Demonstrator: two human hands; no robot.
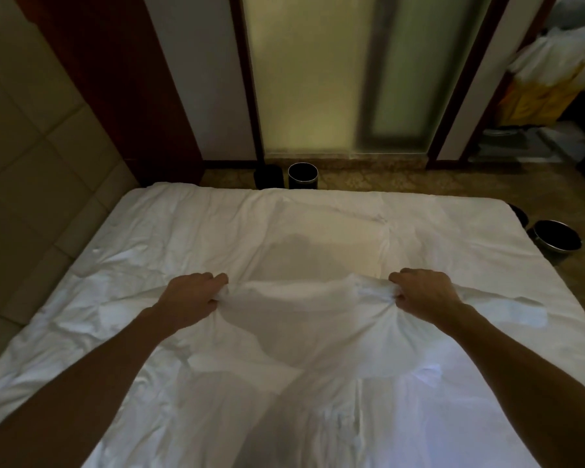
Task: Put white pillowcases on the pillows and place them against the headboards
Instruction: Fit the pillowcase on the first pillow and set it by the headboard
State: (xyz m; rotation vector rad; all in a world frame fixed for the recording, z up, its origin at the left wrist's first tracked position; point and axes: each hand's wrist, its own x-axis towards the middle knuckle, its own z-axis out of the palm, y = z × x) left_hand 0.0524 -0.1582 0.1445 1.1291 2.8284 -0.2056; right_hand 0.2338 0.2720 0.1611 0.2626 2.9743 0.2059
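Pillowcase [301, 319], white and wrinkled, lies spread across the middle of the bed [183, 224], its two sides bunched and gripped tight, one by the left hand [191, 295] and one by the right hand [424, 292].

matt white cloth pillowcase [304, 319] – creased; glossy dark metal bin [303, 176]; frosted glass panel [304, 72].

Round black bin [303, 176], frosted glass panel [304, 72], yellow bag [534, 99]

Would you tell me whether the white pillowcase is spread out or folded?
Spread out: the pillowcase lies flat on the bed, its near edge bunched where the left hand and right hand grip it.
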